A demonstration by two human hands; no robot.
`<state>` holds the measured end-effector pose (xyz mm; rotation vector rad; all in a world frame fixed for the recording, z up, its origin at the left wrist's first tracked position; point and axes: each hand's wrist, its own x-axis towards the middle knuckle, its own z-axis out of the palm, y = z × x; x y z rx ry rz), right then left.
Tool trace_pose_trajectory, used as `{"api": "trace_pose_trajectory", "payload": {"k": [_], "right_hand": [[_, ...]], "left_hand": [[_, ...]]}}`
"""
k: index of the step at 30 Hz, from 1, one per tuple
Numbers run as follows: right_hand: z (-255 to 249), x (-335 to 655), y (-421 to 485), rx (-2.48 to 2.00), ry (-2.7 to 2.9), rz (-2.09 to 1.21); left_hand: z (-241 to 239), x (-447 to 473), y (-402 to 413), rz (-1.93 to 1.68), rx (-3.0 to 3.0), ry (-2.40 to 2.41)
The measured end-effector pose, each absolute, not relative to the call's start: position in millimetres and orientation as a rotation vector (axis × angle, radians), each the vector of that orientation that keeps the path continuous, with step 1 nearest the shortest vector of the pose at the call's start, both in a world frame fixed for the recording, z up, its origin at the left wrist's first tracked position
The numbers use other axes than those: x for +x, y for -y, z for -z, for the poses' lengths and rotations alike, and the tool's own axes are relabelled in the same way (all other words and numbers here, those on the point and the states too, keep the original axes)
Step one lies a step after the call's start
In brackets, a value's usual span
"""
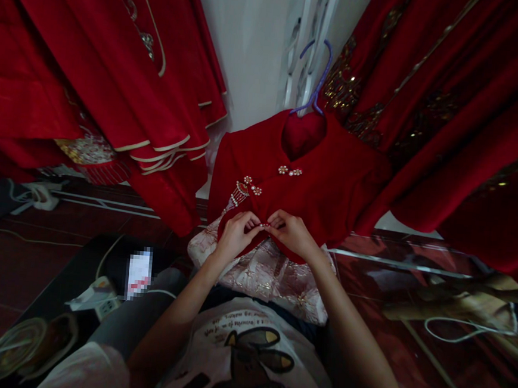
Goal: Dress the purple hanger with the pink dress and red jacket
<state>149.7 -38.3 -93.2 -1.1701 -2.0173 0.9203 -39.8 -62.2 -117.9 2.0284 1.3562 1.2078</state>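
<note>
A red jacket [322,187] on a purple hanger [317,94] lies spread before me, its lower part over a pale pink patterned cloth [256,277] on my lap. Near its collar sits a beaded flower fastener [290,171], and to the left are another fastener and a beaded tassel brooch [240,192]. My left hand [240,233] and my right hand [290,233] meet at the lower front. Their fingertips pinch the two sides of a small beaded fastener [264,225], which the fingers partly cover.
Red garments with pale piping [157,120] hang at the left, and red ones with gold sequins [426,123] at the right. At lower left, a power strip [107,301] and a clear plastic container [13,348] rest on a dark surface. A white cord [455,323] lies at the right.
</note>
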Motion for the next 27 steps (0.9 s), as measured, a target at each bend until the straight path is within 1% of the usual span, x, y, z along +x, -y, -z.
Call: {"api": "trace_pose_trajectory", "payload": {"k": [8, 12, 15, 20, 27], "right_hand": [[92, 150, 40, -1.156, 2.019, -0.940], [84, 161, 39, -1.114, 2.042, -1.030], [75, 172, 39, -1.099, 2.061, -1.081], [70, 181, 40, -1.094, 2.064, -1.109], [73, 179, 41, -1.090, 2.070, -1.093]], "left_hand": [[125, -39, 64, -1.230, 1.955, -1.329], [101, -45, 58, -1.340, 2.030, -1.386], [74, -58, 41, -1.423, 2.247, -1.468], [47, -78, 11, -1.096, 2.727, -1.477], [25, -82, -6, -0.784, 3.058, -1.319]]}}
